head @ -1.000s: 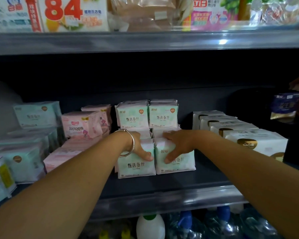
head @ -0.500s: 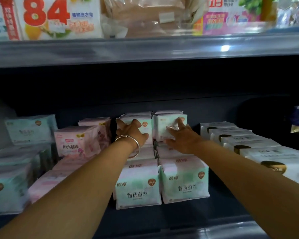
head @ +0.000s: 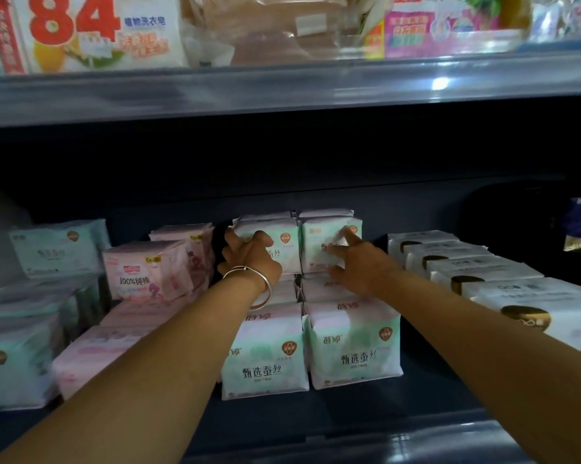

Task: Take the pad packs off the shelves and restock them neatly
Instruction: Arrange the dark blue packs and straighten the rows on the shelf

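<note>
2 hands [head: 366,262] touch upper packs [head: 329,244].

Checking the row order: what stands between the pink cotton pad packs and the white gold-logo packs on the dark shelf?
In the head view, the pink packs and white packs flank two columns of mint-green pad packs, stacked two high at the back.

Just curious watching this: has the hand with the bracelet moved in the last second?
Yes. The left hand went from the front green pack up and back to the top rear green pack.
</note>
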